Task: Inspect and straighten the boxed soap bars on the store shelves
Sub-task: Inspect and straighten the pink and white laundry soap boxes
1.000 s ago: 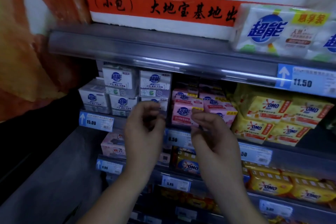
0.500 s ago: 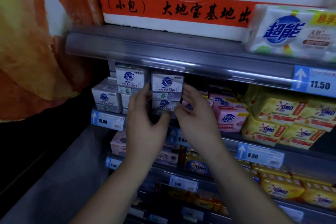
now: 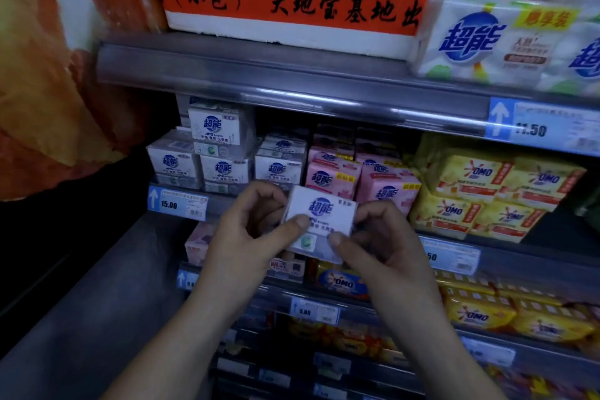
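1. The white soap box (image 3: 321, 213), with a blue logo on its face, is held in the air just in front of the second shelf's edge. It is tilted slightly, with its face toward the camera.
2. The left grip (image 3: 246, 232), a bare hand, pinches the box's left edge. The thumb lies across the front and the fingers curl behind.
3. The right grip (image 3: 384, 237) is clamped on the box's right edge the same way, thumb tip pressed on the lower front.
4. Behind the held box, matching stacked white boxes (image 3: 224, 169) stand on the shelf, with one more on top at the left.
5. Pink soap boxes (image 3: 328, 177) sit just right of those.
6. Yellow OMO packs (image 3: 477, 175) are piled farther right.
7. A 15.00 price tag (image 3: 177, 203) is on the rail left of the left grip. An 11.50 price tag (image 3: 535, 128) is on the rail above, at the right.
8. On the top shelf a large white multipack (image 3: 487, 39) stands beside a carton with a red band (image 3: 292, 6) and black characters.
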